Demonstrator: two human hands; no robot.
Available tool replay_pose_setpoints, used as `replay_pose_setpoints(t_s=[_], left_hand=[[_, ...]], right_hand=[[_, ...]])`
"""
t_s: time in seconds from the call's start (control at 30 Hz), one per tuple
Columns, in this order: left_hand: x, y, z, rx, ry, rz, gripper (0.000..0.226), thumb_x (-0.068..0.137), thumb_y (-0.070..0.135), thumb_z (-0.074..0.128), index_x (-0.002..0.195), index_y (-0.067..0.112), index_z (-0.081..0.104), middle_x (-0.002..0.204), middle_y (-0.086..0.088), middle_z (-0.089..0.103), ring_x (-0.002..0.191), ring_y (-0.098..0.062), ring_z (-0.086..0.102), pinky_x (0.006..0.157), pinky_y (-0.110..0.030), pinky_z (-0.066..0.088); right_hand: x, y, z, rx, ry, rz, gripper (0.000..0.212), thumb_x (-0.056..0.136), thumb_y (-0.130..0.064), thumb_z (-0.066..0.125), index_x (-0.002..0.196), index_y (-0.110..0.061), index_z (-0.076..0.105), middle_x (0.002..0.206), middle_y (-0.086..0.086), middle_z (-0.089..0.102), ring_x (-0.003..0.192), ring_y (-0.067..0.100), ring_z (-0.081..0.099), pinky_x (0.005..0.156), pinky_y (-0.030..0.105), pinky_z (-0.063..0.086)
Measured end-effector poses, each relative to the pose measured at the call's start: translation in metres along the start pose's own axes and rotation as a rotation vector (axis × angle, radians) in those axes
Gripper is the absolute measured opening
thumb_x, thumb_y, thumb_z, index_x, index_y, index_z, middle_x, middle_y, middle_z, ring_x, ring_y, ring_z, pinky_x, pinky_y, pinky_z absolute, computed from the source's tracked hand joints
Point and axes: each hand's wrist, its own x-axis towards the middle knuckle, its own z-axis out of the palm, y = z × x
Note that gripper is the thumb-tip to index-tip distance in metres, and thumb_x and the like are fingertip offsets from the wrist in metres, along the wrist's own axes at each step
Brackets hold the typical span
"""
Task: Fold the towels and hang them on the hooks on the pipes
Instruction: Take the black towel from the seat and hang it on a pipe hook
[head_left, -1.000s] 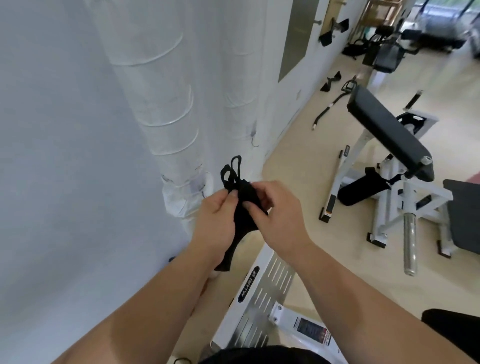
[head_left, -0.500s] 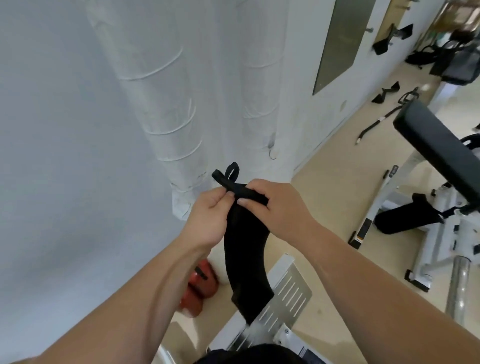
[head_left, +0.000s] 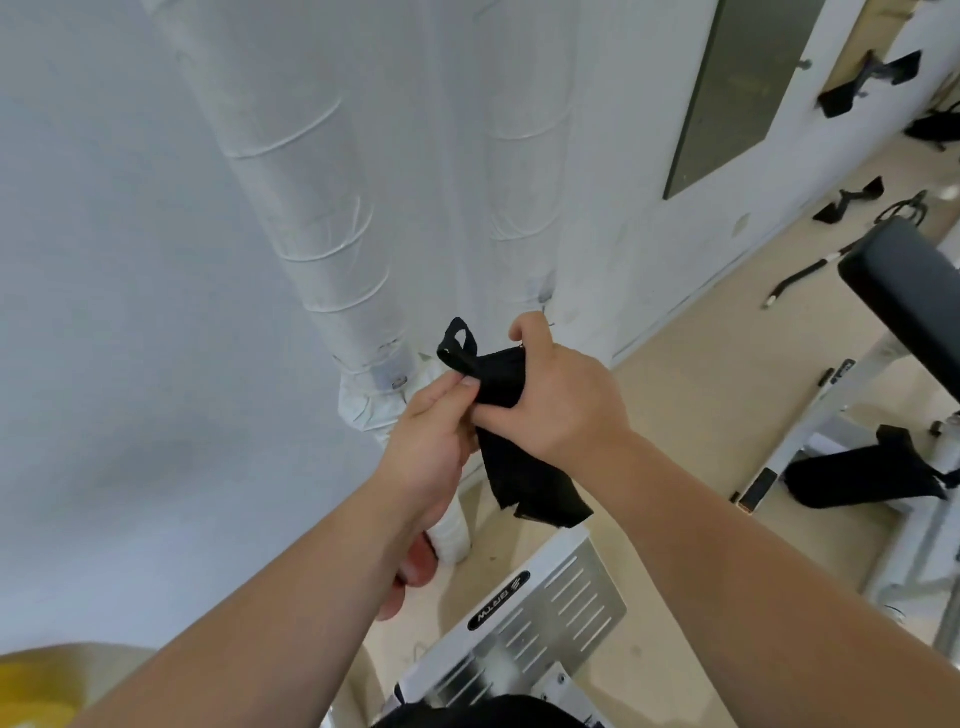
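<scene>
The black towel (head_left: 524, 470) is hanging in front of the near pipe (head_left: 311, 208), level with its lower joint, with its bottom corners dangling free. The left hand (head_left: 426, 441) is pinching the top band just under the hanging loop (head_left: 460, 340). The right hand (head_left: 563, 397) is curling its fingers (head_left: 496, 415) round the bunched upper part, hiding the fold there. A small fitting (head_left: 543, 300) on the second pipe, right of the near pipe, is too indistinct to confirm as a hook. A red object (head_left: 418, 564) at the near pipe's foot is sitting mostly hidden behind the left forearm. Bare floor (head_left: 691, 374) is lying open to the right of the near pipe.
</scene>
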Motion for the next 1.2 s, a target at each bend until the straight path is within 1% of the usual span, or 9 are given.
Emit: replay_pose_setpoints(t_s=[0.13, 0.23, 0.4, 0.53, 0.67, 0.77, 0.93, 1.07, 1.2], left_hand=[[0.003, 0.003, -0.009, -0.044, -0.053, -0.011, 0.034, 0.103, 0.009, 0.042, 0.092, 0.010, 0.075, 0.085, -0.007, 0.077, 0.077, -0.018, 0.073, 0.071, -0.034, 0.056], [0.002, 0.005, -0.023, 0.034, -0.146, -0.023, 0.047, 0.097, 0.005, 0.045, 0.065, 0.022, 0.076, 0.070, 0.002, 0.072, 0.067, -0.011, 0.069, 0.067, -0.027, 0.053], [0.009, 0.004, -0.049, 0.111, -0.141, -0.022, 0.029, 0.104, 0.018, 0.054, 0.107, -0.007, 0.070, 0.102, -0.026, 0.074, 0.093, -0.030, 0.071, 0.090, -0.045, 0.055], [0.016, 0.006, -0.076, 0.048, -0.127, -0.077, 0.026, 0.107, 0.015, 0.048, 0.110, 0.007, 0.073, 0.108, -0.018, 0.076, 0.103, -0.028, 0.074, 0.085, -0.033, 0.056], [0.022, 0.011, -0.109, 0.058, -0.213, -0.130, 0.024, 0.106, 0.017, 0.049, 0.112, 0.015, 0.073, 0.106, -0.012, 0.078, 0.102, -0.025, 0.075, 0.081, -0.030, 0.057], [0.023, 0.012, -0.125, 0.130, -0.293, -0.114, 0.023, 0.107, 0.018, 0.049, 0.115, 0.018, 0.071, 0.105, -0.010, 0.079, 0.098, -0.024, 0.076, 0.079, -0.030, 0.060], [0.032, 0.004, -0.136, 0.322, -0.290, -0.031, 0.024, 0.106, 0.023, 0.051, 0.102, 0.025, 0.074, 0.092, -0.005, 0.079, 0.089, -0.026, 0.077, 0.084, -0.050, 0.061], [0.043, -0.001, -0.133, 0.543, -0.335, 0.087, 0.022, 0.104, 0.025, 0.049, 0.110, 0.024, 0.071, 0.093, 0.006, 0.077, 0.088, -0.012, 0.073, 0.082, -0.038, 0.059], [0.058, -0.003, -0.129, 0.607, -0.354, 0.115, 0.020, 0.103, 0.021, 0.049, 0.094, 0.023, 0.066, 0.083, 0.007, 0.072, 0.078, -0.007, 0.068, 0.069, -0.022, 0.051]], right_hand=[[0.003, -0.007, 0.000, 0.056, -0.034, 0.005, 0.083, 0.062, -0.066, 0.074, 0.124, -0.029, 0.033, 0.088, -0.004, 0.061, 0.076, 0.023, 0.061, 0.069, 0.036, 0.051], [0.007, -0.014, 0.003, 0.062, -0.045, -0.023, 0.086, 0.063, -0.060, 0.073, 0.132, -0.030, 0.031, 0.094, -0.001, 0.060, 0.080, 0.026, 0.061, 0.071, 0.037, 0.052], [0.007, -0.040, 0.026, -0.010, -0.044, -0.037, 0.082, 0.072, -0.051, 0.069, 0.142, -0.037, 0.030, 0.109, -0.002, 0.042, 0.079, 0.026, 0.057, 0.069, 0.035, 0.048], [0.012, -0.055, 0.046, 0.099, -0.130, 0.012, 0.077, 0.068, -0.057, 0.059, 0.139, -0.032, 0.044, 0.125, -0.005, 0.046, 0.112, 0.021, 0.053, 0.096, 0.037, 0.048], [0.012, -0.080, 0.057, 0.526, -0.142, 0.128, 0.044, 0.082, -0.034, 0.053, 0.125, -0.029, 0.062, 0.124, -0.012, 0.063, 0.122, 0.012, 0.054, 0.108, 0.036, 0.041], [0.017, -0.103, 0.058, 0.591, 0.034, 0.237, 0.021, 0.087, -0.033, 0.071, 0.108, -0.030, 0.072, 0.103, -0.014, 0.073, 0.104, 0.002, 0.064, 0.095, 0.031, 0.048], [0.022, -0.112, 0.067, 0.403, 0.162, 0.311, 0.029, 0.070, -0.041, 0.088, 0.092, -0.028, 0.075, 0.079, -0.010, 0.070, 0.081, 0.007, 0.066, 0.072, 0.022, 0.050], [0.027, -0.110, 0.074, 0.419, 0.215, 0.340, 0.014, 0.075, -0.027, 0.084, 0.083, -0.021, 0.075, 0.070, -0.008, 0.069, 0.071, 0.011, 0.065, 0.067, 0.023, 0.050], [0.037, -0.102, 0.074, 0.533, 0.238, 0.390, 0.009, 0.078, -0.011, 0.072, 0.079, -0.019, 0.076, 0.069, -0.007, 0.070, 0.066, 0.010, 0.064, 0.064, 0.022, 0.049]])
